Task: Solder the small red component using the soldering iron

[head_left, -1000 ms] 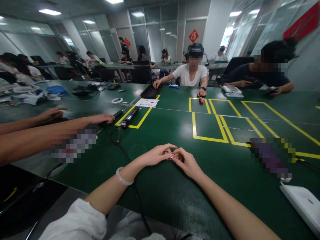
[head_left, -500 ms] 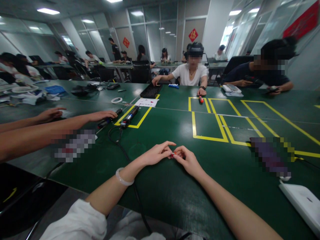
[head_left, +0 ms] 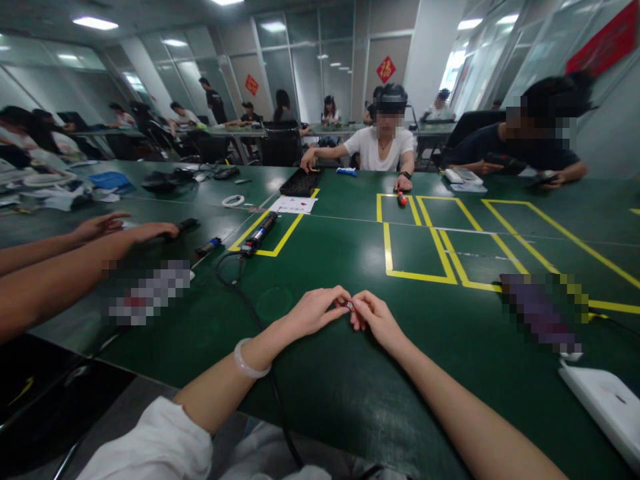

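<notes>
The left hand (head_left: 320, 310) and right hand (head_left: 377, 321) meet at the fingertips, closed narrowly around a small reddish piece (head_left: 349, 306), mostly covered. It is picked up and not yet set down; the handling seems midway, though how much remains cannot be told. The green tabletop (head_left: 325, 260) spreads beneath. Beyond lie a black cable (head_left: 250, 308), a dark cylindrical tool (head_left: 261, 233) within yellow tape (head_left: 293, 237), and a black tray (head_left: 301, 182) near a co-worker's hand (head_left: 309, 159).

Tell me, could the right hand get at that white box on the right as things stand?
Probably yes: the white box lies near, on that side, and I see nothing standing in the way. The right hand, though, is busy at a small object with the left hand.
</notes>
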The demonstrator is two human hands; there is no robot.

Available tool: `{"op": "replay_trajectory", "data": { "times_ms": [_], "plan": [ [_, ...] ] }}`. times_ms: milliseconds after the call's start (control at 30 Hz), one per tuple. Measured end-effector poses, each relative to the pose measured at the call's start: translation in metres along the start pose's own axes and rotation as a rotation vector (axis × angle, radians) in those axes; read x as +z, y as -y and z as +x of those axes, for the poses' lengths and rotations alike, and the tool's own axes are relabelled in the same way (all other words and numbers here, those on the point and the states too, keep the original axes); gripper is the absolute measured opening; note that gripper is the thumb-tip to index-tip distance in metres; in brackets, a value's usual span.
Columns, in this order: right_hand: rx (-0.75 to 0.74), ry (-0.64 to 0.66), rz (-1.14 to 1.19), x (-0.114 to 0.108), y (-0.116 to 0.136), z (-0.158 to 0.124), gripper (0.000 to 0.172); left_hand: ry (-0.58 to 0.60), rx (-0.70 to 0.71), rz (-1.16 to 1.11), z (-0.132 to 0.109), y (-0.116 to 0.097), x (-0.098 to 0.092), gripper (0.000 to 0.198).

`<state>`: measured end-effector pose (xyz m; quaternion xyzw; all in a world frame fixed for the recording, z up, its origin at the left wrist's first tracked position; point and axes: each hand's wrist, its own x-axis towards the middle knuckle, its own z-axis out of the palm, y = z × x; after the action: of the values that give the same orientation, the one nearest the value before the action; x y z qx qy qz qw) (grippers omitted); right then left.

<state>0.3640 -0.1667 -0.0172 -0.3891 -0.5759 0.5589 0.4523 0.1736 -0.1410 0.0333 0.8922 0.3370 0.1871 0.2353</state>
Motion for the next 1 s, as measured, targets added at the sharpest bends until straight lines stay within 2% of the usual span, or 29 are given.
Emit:
{"op": "replay_trajectory", "data": {
  "times_ms": [133,233,300,367,467,600,667,733,800,833,933,1000],
  "plan": [
    [-0.045,-0.034,0.038,0.001,-0.002,-0.001,0.032,-0.026,-0.051,-0.033,0.000,0.001,-0.001,0.020],
    [-0.060,-0.029,0.009,0.000,-0.004,-0.001,0.029,0.008,-0.054,-0.026,0.000,0.000,-0.004,0.024],
    [-0.056,-0.023,-0.016,-0.001,-0.006,-0.001,0.028,0.025,-0.048,0.012,0.000,0.002,-0.010,0.028],
    [-0.048,-0.020,-0.035,-0.002,-0.008,-0.001,0.029,0.008,-0.064,0.058,-0.001,0.014,-0.023,0.031],
    [-0.035,-0.009,-0.052,-0.001,-0.009,-0.001,0.029,-0.065,-0.145,0.168,-0.001,0.054,-0.053,0.038],
    [-0.027,0.016,-0.076,-0.001,-0.007,-0.001,0.025,-0.146,-0.387,0.487,-0.004,0.140,-0.105,0.055],
    [-0.021,0.024,-0.085,-0.001,-0.006,-0.001,0.024,-0.129,-0.535,0.606,-0.006,0.182,-0.128,0.069],
    [-0.013,0.029,-0.092,-0.001,-0.006,-0.001,0.023,-0.048,-0.665,0.645,-0.010,0.213,-0.147,0.078],
    [-0.007,0.034,-0.098,-0.001,-0.006,-0.001,0.023,0.027,-0.728,0.638,-0.014,0.233,-0.159,0.077],
    [-0.005,0.038,-0.101,-0.001,-0.007,-0.001,0.022,0.049,-0.738,0.630,-0.015,0.239,-0.163,0.070],
    [0.004,0.043,-0.102,-0.001,-0.007,-0.001,0.022,0.064,-0.733,0.611,-0.017,0.244,-0.167,0.041],
    [0.005,0.046,-0.103,0.000,-0.007,-0.001,0.022,0.061,-0.729,0.599,-0.016,0.243,-0.167,0.036]
  ]
}}
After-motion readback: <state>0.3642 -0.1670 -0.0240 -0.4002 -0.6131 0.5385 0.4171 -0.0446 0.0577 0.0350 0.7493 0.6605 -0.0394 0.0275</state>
